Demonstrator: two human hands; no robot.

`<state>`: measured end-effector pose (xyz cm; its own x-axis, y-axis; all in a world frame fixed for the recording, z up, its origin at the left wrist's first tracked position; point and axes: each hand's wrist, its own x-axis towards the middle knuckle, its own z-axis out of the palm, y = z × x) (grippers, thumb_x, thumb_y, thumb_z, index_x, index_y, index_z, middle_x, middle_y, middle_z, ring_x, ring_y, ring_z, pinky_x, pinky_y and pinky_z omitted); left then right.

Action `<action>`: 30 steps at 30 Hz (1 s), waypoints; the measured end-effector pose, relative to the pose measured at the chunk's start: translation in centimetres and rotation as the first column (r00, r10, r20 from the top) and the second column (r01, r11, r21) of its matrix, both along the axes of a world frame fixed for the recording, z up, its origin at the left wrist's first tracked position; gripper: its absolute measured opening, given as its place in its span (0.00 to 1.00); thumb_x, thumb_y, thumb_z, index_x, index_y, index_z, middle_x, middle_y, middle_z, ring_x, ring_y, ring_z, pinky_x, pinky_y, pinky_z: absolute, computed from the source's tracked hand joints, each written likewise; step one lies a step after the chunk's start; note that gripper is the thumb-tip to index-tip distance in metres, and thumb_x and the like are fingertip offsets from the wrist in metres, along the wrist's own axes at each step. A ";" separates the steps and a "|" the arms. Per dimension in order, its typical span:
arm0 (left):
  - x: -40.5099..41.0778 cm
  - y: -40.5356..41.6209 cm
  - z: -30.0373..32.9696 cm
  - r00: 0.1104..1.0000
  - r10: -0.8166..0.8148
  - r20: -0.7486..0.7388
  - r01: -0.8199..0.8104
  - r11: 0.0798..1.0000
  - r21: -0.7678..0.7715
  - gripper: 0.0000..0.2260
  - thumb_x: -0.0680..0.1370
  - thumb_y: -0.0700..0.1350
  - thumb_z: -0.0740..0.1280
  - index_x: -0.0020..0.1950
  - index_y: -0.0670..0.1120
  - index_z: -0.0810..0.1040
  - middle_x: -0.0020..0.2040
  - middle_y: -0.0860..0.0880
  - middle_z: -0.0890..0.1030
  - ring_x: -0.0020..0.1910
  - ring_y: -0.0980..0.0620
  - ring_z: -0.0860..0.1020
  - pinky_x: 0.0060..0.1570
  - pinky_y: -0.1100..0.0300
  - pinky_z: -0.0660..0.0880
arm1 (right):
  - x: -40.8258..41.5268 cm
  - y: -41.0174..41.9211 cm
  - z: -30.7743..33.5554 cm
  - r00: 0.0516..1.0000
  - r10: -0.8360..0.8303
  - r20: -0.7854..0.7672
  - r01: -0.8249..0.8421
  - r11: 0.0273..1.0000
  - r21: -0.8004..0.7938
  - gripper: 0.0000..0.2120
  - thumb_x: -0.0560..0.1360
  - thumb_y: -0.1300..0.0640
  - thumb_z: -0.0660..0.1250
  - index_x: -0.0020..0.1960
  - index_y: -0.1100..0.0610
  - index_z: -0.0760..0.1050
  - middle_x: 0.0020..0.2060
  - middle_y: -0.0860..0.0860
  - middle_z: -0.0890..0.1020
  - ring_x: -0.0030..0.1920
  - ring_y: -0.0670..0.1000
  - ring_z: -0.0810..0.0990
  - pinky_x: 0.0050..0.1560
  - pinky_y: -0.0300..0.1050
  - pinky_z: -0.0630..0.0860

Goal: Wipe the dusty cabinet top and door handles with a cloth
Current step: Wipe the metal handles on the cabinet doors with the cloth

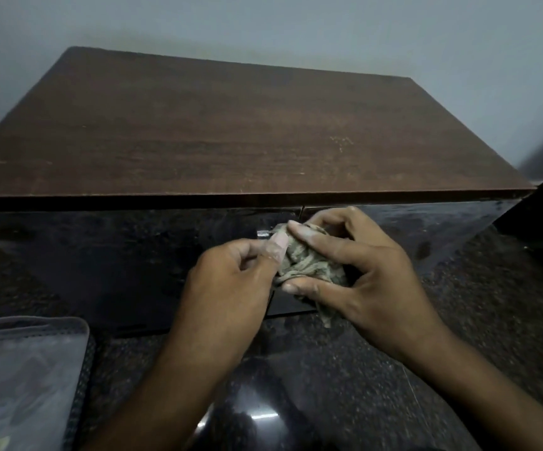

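We bunch the cloth [309, 265] between both hands: right hand [371, 275] fingers curled round it, left hand [231, 281] thumb pinching it, just below the top's [231, 125] front edge, handle [262, 233] beside our left thumb.

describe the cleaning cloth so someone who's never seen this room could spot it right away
Start at the low cabinet with the brown wooden top against the wall, then drop to its glossy black doors, where the two meet. There the left hand and right hand hold a crumpled cloth between them. It is the only soft, pale greenish-beige thing against those dark doors.
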<state>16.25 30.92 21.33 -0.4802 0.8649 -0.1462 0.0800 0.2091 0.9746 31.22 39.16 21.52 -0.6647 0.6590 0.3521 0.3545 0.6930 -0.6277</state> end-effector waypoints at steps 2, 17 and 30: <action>0.1 -0.1 0.0 0.998 0.022 0.056 -0.026 0.996 0.080 0.10 0.79 0.53 0.66 0.45 0.51 0.85 0.37 0.54 0.86 0.36 0.61 0.83 0.35 0.68 0.76 | -0.6 -0.4 1.0 0.998 0.042 0.040 -0.038 0.994 -0.098 0.30 0.67 0.48 0.77 0.67 0.53 0.77 0.56 0.46 0.77 0.61 0.46 0.76 0.59 0.35 0.75; -0.8 0.4 -1.7 0.992 0.126 0.015 -0.127 0.989 0.070 0.05 0.77 0.47 0.71 0.50 0.50 0.85 0.40 0.52 0.87 0.40 0.54 0.86 0.46 0.51 0.82 | -1.4 -1.7 -0.2 0.946 -0.313 0.085 0.318 0.849 -0.422 0.29 0.63 0.46 0.81 0.62 0.50 0.79 0.48 0.44 0.81 0.46 0.44 0.81 0.49 0.42 0.82; -3.0 -0.3 -2.3 0.997 0.037 -0.066 -0.042 0.996 -0.075 0.04 0.78 0.45 0.70 0.50 0.49 0.85 0.39 0.50 0.87 0.40 0.53 0.85 0.41 0.59 0.79 | -1.0 -1.2 -0.5 0.982 -0.110 0.155 0.182 0.789 -0.587 0.09 0.71 0.59 0.77 0.45 0.51 0.78 0.32 0.50 0.81 0.30 0.42 0.76 0.32 0.39 0.76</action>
<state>13.29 30.62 19.01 -0.5241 0.8328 -0.1782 0.1328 0.2866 0.9488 30.26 37.92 21.00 -0.5531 0.8061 -0.2104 0.5102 0.1281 -0.8505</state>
